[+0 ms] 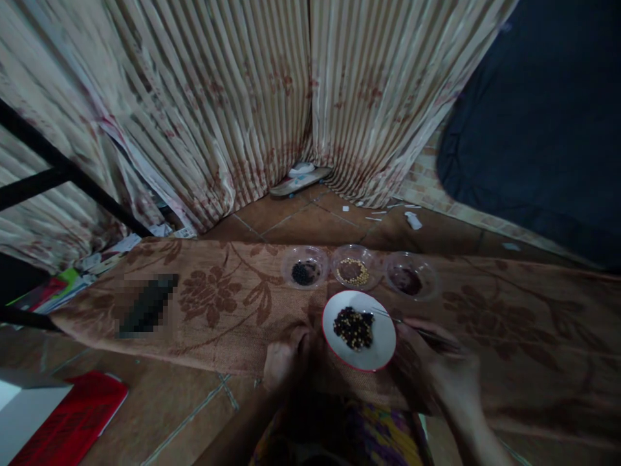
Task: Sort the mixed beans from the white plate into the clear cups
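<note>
A white plate [385,346] with a red rim lies before me, holding a heap of mixed black and yellow beans [353,329]. My right hand [439,356] is closed around thin metal tweezers [388,314], whose tips reach over the plate beside the beans. To the plate's left, my left hand [286,357] rests on the cloth with curled fingers and nothing visible in it. Behind the plate stand three clear plastic bowls: the left bowl [320,257] contains black beans [303,273], the middle bowl [350,248] yellow beans [358,274]. Dark reddish contents lie in the right bowl [427,275].
A brown floral cloth [233,323] covers the long, low table. At its left end is a dark, pixelated object [148,307]. Beyond are striped curtains [262,97], a skateboard [301,182] and scraps on the tiled floor. A red-and-white box [72,414] sits lower left.
</note>
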### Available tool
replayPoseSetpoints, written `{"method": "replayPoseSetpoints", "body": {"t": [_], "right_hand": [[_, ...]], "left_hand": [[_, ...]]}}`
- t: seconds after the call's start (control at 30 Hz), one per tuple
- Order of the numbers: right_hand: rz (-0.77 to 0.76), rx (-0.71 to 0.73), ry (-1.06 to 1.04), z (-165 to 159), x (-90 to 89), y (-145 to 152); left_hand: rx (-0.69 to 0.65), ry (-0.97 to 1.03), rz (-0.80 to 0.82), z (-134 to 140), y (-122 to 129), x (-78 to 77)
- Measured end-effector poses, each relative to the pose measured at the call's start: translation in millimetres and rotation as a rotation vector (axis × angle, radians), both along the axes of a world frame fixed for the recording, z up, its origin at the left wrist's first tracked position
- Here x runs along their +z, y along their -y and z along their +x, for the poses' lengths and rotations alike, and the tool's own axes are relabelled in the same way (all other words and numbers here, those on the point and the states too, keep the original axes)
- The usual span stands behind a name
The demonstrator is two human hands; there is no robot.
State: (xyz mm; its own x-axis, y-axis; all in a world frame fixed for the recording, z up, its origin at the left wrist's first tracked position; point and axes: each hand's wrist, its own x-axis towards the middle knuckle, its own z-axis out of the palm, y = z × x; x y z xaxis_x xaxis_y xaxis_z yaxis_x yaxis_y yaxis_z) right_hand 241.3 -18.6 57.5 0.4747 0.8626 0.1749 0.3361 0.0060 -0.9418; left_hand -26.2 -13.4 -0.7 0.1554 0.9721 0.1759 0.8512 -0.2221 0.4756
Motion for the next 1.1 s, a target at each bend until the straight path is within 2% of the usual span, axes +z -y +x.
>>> {"method": "replayPoseSetpoints", "body": {"t": [0.13,0.27,0.67,0.87,1.1], "right_hand": [[-0.023,0.057,0.088,9.7,-10.8,24.2],[-0.002,0.126,0.180,8.4,-16.9,33.9],[0.085,0.218,0.303,4.5,-23.1,38.7],[0.054,0.298,0.312,-0.8,-26.1,42.1],[0.055,0.268,0.334,-3.3,-28.3,40.7]], "left_hand": [[0.006,-0.022,0.002,0.5,-0.8,-0.3],[0.030,-0.018,0.013,1.7,-0.4,1.6],[0.021,0.000,0.015,3.3,0.2,6.7],[0.020,-0.014,0.014,2.4,0.0,3.6],[0.011,-0.028,0.000,1.3,-0.3,1.1]]}}
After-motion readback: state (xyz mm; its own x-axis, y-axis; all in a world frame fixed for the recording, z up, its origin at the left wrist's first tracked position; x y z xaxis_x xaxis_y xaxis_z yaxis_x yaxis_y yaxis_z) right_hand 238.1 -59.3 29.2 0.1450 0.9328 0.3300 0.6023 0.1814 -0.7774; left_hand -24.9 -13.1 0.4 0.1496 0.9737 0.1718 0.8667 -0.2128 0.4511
